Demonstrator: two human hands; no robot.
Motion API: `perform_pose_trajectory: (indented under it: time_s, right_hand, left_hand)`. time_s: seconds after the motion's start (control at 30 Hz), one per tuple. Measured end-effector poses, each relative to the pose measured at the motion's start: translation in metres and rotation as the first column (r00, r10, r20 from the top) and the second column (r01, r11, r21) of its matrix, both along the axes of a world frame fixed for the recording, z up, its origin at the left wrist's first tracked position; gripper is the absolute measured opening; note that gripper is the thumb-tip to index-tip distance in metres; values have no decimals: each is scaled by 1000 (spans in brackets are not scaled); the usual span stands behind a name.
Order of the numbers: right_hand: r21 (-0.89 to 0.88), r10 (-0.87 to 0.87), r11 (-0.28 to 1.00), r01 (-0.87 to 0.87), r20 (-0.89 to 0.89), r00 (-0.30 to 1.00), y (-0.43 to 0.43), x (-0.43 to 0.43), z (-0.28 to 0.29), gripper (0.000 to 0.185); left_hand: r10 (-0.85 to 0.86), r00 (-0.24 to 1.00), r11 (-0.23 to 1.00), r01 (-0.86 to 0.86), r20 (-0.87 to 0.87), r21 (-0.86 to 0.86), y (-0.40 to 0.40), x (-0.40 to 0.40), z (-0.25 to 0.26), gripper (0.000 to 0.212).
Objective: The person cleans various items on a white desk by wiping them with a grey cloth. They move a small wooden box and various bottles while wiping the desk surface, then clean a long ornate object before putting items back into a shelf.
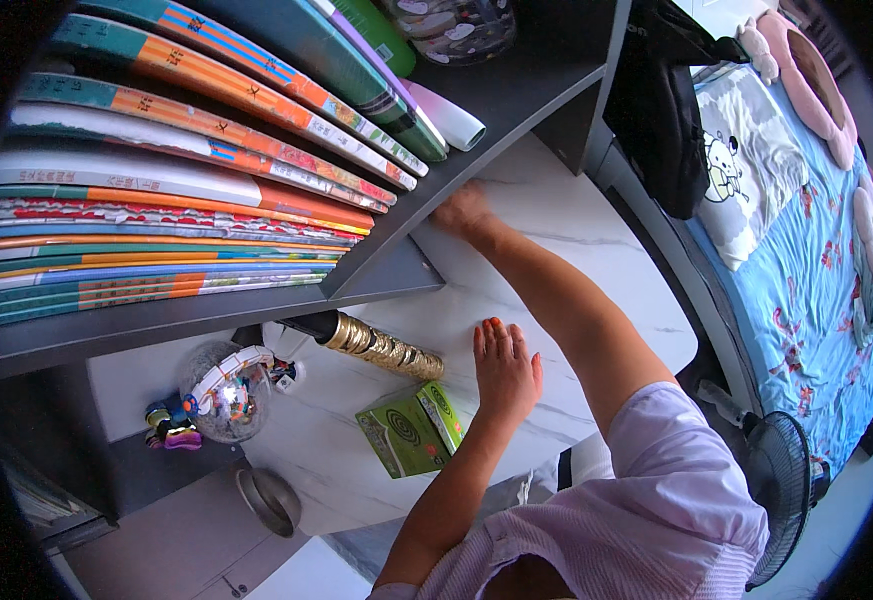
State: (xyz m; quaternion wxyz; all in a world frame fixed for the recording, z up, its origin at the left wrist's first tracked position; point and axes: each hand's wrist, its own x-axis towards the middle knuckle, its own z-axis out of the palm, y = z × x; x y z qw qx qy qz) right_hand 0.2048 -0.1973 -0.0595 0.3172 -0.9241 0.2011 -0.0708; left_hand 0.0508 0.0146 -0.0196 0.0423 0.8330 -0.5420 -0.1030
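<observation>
My left hand (505, 369) lies palm down on the white marble-patterned table (631, 315), fingers slightly spread, holding nothing. Just left of its wrist is a green box with spiral pictures (410, 431), apart from the hand. Farther up, my right hand (465, 210) reaches to the edge of the dark shelf (541, 112); it is blurred, its fingertips are hidden by the shelf, and whether it holds anything cannot be seen. A gold-patterned cylinder with a dark end (387, 349) lies between the shelf and the box.
Books (219, 150) fill the shelf at upper left, beside a pink-and-white tube (447, 116). Left on the table are a clear round container of small items (237, 405) and a metal bowl (270, 502). A fan (781, 487) and a bed (804, 300) stand at right.
</observation>
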Motion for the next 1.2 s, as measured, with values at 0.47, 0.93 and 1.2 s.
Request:
perform_pose_trajectory:
  time_s: [0.47, 0.93, 1.2]
  right_hand:
    - [-278, 190, 952, -126, 216, 958, 100, -124, -15, 47]
    - [-309, -256, 892, 330, 257, 932, -3, -162, -32, 51]
    - [-292, 76, 956, -43, 105, 992, 197, -207, -21, 47]
  left_hand:
    - [84, 988, 956, -117, -130, -270, 68, 14, 46, 37]
    - [499, 855, 756, -509, -141, -411, 182, 34, 39, 57]
    - [512, 327, 450, -890, -794, -77, 245, 74, -5, 65]
